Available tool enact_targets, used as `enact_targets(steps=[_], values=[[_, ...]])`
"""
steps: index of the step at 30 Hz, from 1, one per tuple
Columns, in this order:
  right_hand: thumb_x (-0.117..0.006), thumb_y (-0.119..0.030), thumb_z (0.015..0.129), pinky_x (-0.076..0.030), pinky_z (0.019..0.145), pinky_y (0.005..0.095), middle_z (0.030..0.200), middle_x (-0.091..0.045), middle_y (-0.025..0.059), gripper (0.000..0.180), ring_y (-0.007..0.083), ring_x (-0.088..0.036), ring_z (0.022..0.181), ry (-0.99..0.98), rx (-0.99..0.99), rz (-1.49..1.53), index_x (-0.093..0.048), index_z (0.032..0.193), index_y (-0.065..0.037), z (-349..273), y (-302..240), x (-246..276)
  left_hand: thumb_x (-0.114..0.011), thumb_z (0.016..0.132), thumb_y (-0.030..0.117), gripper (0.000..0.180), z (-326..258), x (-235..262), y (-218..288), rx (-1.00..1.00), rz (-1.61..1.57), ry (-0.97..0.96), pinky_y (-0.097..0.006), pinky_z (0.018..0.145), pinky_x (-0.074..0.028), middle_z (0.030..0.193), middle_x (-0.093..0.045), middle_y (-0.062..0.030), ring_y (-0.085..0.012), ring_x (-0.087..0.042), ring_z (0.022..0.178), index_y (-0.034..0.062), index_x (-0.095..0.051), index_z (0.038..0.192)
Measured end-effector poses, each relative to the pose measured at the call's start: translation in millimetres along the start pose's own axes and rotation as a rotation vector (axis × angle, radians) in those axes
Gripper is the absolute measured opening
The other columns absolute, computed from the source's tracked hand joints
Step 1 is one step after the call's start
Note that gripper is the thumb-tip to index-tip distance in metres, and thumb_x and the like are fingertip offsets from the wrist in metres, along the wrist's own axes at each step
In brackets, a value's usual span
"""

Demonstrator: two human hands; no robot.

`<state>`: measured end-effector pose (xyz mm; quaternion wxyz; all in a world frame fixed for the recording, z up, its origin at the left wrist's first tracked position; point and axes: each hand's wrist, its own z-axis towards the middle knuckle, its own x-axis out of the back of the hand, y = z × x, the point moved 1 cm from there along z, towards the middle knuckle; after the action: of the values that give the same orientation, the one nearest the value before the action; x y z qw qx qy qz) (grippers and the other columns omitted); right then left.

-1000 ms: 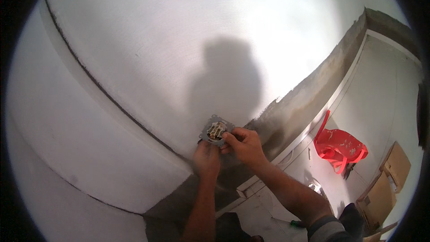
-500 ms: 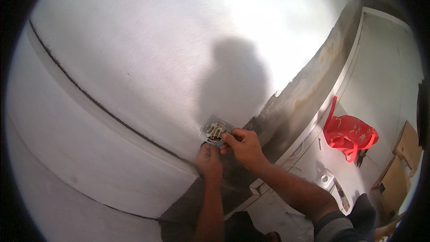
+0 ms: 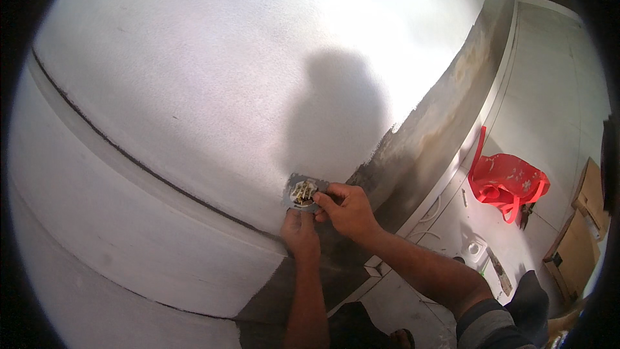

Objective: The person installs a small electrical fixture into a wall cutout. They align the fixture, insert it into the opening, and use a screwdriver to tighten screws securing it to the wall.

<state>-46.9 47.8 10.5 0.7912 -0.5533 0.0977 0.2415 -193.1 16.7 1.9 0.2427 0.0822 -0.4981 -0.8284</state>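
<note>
While a white plastered wall (image 3: 194, 97) rises beyond the bare right hand (image 3: 349, 210) and bare left hand (image 3: 301, 238), a strapped red bag (image 3: 513, 178) lies to their right. Fingers curled nearly closed, both pinch a square grey metal-framed socket (image 3: 302, 192) by its right and lower edges
</note>
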Motion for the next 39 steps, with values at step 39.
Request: enact_targets(steps=[39], values=[[-0.066,-0.014,0.098,-0.061,0.068,0.0292,0.082,-0.067,0.012,0.023,0.0165,-0.069,0.071,-0.003,-0.335,0.455,-0.067,0.094,0.008,-2.1,-1.0,2.4,-0.058,0.1,0.007,0.014,-2.7,-4.8,11.3,0.045,0.028,0.032,-0.026,0.07,-0.045,0.085,-0.063,-0.0021,-0.0096,-0.056,0.079,-0.0051,-0.064,0.096]])
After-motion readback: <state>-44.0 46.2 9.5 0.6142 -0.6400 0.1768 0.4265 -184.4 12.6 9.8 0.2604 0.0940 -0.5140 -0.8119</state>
